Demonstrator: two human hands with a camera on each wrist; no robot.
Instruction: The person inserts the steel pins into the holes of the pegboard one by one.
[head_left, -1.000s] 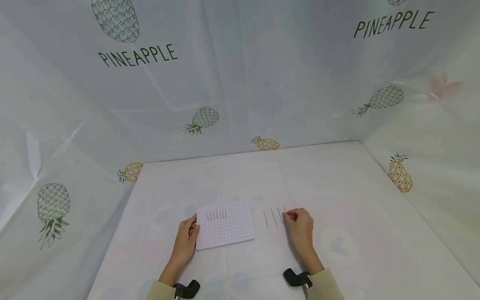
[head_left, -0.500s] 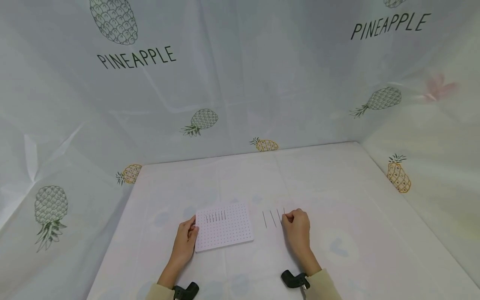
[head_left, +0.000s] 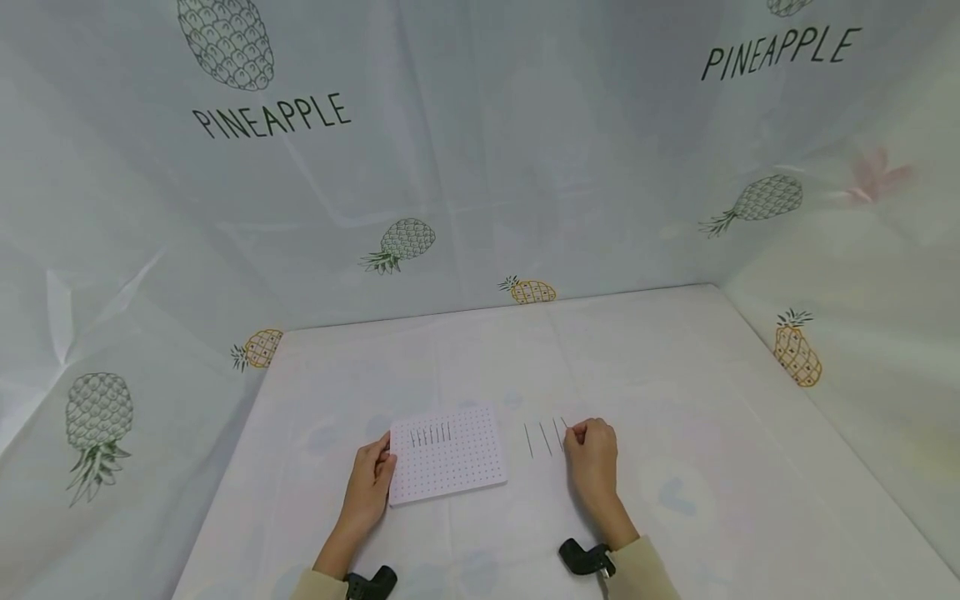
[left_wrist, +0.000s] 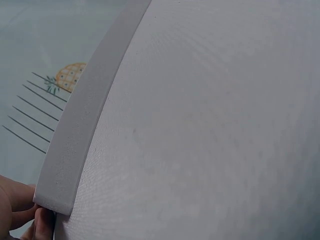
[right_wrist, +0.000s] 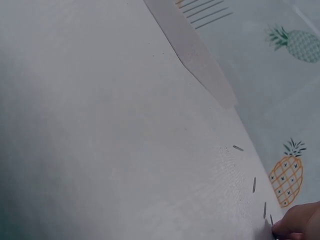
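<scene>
A white board [head_left: 448, 467] with a grid of small holes lies on the table, and several thin dark metal pins [head_left: 431, 434] stand in a row near its far left part. My left hand [head_left: 367, 486] grips the board's left edge; the left wrist view shows its fingers [left_wrist: 17, 200] at the board corner. To the right of the board, several loose pins [head_left: 545, 438] lie side by side on the table. My right hand [head_left: 592, 454] pinches the rightmost pin [head_left: 564, 422] between thumb and fingertips, its near part hidden by the fingers.
A white cloth covers the table [head_left: 480, 358]. Behind it hangs a pale curtain [head_left: 480, 167] printed with pineapples, which also runs along both sides. Each wrist carries a black camera mount [head_left: 585, 557].
The rightmost pin has turned in my right fingertips, its far end now leaning left. My left hand and the board stay in place; the head view has shifted slightly.
</scene>
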